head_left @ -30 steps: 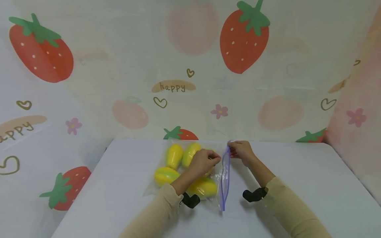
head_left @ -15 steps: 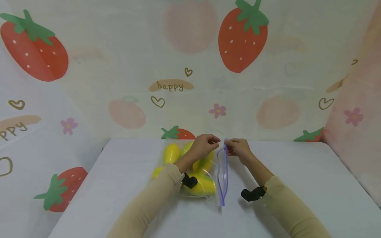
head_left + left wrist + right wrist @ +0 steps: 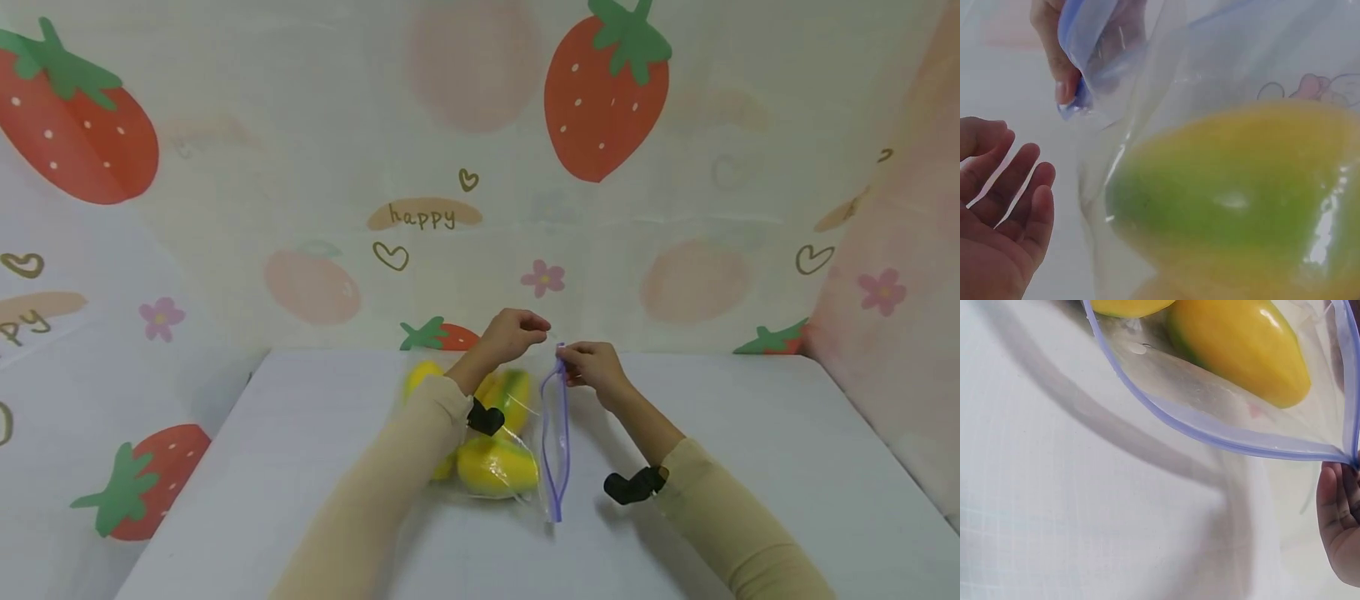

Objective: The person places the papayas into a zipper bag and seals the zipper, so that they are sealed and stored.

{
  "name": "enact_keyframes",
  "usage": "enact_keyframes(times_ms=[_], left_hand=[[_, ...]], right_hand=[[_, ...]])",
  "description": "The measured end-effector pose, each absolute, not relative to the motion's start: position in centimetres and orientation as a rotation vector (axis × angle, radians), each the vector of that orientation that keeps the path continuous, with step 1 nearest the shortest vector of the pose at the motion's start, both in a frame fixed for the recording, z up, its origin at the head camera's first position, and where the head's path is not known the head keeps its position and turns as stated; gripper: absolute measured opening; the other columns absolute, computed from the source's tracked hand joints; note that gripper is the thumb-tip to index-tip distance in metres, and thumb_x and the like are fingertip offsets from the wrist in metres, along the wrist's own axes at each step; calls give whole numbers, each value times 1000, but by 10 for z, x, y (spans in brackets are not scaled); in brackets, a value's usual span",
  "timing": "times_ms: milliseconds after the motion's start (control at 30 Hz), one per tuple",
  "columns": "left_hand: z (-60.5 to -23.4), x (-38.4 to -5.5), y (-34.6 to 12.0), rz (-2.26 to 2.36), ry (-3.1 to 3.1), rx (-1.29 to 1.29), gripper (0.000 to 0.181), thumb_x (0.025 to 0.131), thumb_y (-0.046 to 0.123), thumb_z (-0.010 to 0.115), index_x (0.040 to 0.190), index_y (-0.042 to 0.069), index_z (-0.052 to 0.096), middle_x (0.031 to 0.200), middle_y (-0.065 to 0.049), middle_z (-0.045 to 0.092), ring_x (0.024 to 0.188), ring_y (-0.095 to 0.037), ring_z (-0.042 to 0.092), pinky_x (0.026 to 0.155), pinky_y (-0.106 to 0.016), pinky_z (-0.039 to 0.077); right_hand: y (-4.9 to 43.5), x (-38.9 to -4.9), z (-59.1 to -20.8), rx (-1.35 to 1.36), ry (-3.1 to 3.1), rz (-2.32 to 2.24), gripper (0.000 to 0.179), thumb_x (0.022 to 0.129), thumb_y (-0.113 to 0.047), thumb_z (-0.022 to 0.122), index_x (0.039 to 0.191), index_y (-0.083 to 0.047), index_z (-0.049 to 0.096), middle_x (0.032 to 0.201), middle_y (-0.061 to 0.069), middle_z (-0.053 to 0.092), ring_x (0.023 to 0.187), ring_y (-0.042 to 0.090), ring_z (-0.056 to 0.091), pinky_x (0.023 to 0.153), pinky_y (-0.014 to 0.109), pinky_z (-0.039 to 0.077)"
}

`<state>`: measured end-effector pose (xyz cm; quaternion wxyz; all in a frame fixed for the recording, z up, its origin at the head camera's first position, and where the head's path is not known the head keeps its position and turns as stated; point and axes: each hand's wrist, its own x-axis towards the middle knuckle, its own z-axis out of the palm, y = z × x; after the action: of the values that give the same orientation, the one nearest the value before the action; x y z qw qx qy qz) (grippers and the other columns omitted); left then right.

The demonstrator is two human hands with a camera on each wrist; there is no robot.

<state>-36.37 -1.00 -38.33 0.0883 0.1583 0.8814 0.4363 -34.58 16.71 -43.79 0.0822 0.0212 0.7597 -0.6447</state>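
Observation:
A clear zip bag (image 3: 531, 492) with a purple zip (image 3: 566, 433) lies on the table, its mouth facing right and parted. Several yellow-and-green fruits (image 3: 497, 467), papaya-like, are inside it. My right hand (image 3: 600, 371) pinches the far end of the zip between thumb and fingers. Just left of that corner, my left hand (image 3: 513, 333) hovers above the bag's far edge. In the left wrist view its fingers (image 3: 1038, 219) are loosely bent and apart from the film, with nothing seen in them. The right wrist view looks into the mouth at one fruit (image 3: 1241, 350).
A white table (image 3: 315, 533) carries the bag near its far edge. Behind stands a cloth backdrop (image 3: 450, 283) printed with strawberries, hearts and flowers. A black wrist mount (image 3: 636, 486) sits on each forearm.
My left hand has moved away from me, from over the fruits to beside the zip's far end. My right hand keeps its pinch there, and the zip's two sides stand wider apart.

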Motion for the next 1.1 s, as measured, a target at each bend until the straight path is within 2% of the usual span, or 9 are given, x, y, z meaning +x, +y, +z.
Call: enact_keyframes(times_ms=[367,500,667,800,967,1100], left_hand=[[-391,-370,-13,1186,2553,488,31,100,14,52,125,2,64,130,-14,64,125,-30,55,108,-40,43],[-392,-368,-13,1193,2507,515,30,100,17,52,124,5,66,128,-13,65,122,-28,57,108,-41,43],[-394,-368,-10,1179,2556,536,27,98,19,57,115,4,71,114,-12,71,98,-21,62,90,-31,51],[-397,-370,-6,1166,2606,540,25,97,21,60,110,3,73,105,-12,73,83,-14,59,73,-20,48],[-399,-371,-1,1105,2674,489,23,95,20,62,106,3,74,98,-11,73,74,-11,54,63,-18,42],[-395,-369,6,1038,2754,405,22,93,18,62,103,4,75,98,-10,74,73,-13,54,61,-19,40]], right_hand=[[171,-345,-433,-108,2369,-1819,37,96,-20,61,117,10,64,73,-4,64,63,9,61,63,20,55],[173,-346,-432,-156,2379,-1783,37,96,-20,61,117,11,64,79,0,67,65,12,63,66,22,56],[173,-345,-429,-148,2358,-1787,37,95,-19,63,115,12,64,76,-2,67,66,13,64,67,23,57],[172,-344,-427,-128,2335,-1809,35,94,-17,63,113,12,64,73,-5,66,65,13,64,66,24,57],[171,-344,-427,-142,2349,-1789,33,95,-16,62,112,13,65,72,-4,66,65,11,63,64,23,56],[167,-344,-426,-122,2383,-1783,33,95,-15,62,112,13,66,74,-2,66,64,9,61,63,21,55]])
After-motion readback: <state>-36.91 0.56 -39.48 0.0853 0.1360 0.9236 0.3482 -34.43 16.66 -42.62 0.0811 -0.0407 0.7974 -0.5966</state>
